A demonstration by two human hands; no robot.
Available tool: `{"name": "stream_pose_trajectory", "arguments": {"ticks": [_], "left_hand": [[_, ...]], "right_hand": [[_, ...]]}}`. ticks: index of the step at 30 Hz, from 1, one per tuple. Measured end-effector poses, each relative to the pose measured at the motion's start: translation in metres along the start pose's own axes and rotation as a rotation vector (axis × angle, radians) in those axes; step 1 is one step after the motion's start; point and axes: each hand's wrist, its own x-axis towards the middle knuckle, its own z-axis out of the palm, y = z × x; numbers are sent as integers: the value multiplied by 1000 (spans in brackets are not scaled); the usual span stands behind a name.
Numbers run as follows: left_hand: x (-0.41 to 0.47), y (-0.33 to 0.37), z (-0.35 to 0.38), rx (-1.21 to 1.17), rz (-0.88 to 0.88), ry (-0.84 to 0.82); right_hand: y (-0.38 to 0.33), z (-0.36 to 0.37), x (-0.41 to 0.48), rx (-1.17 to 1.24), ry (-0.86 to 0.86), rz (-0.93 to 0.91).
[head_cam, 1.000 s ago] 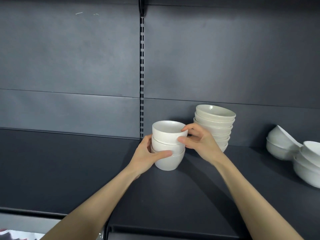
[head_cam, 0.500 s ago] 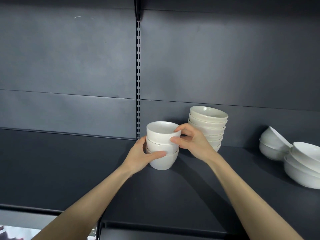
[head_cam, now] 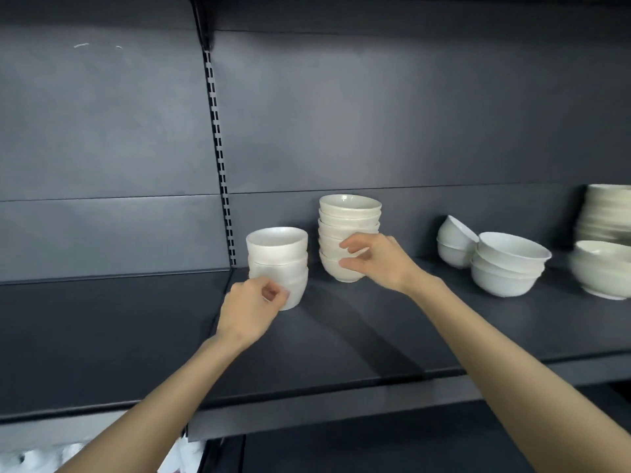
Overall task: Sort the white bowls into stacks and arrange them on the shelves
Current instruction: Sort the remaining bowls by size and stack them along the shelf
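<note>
A short stack of three small white bowls [head_cam: 277, 251] stands on the dark shelf [head_cam: 358, 339] near the slotted upright. My left hand [head_cam: 251, 310] hangs just in front of its lower left side with fingers loosely curled, holding nothing. To the right, a taller stack of several wider white bowls [head_cam: 350, 213] stands close to the back wall. In front of its lower bowls is my right hand [head_cam: 377, 262], with thumb and fingers spread and nothing gripped between them. It hides part of the lowest bowls.
Further right on the same shelf are a tilted pair of white bowls [head_cam: 454, 238], a stack of wider bowls [head_cam: 510, 264], a large bowl [head_cam: 601, 269] and a tall stack [head_cam: 606, 213] at the frame edge. The slotted upright [head_cam: 218, 148] divides the shelf bays.
Both hands have let go of the small stack. My left hand has dropped back toward me, my right hand has moved right in front of the taller stack. The view has shifted right.
</note>
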Motion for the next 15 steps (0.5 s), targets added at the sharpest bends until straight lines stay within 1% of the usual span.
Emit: {"name": "stream_pose_trajectory", "arguments": {"ticks": [3,7,10,15], "left_hand": [[0,31,11,-22,110,-111],[6,82,33,-91,269,-210],[10,117,58,-148,306,-279],[13,165,116,-224,338,-369]], "right_hand": [[12,-31,-25,-116,16,22],[27,-83,-53,-214,132,58],[47,-123,-69,-248,209,86],[101,-179,-87,-264,244,148]]}}
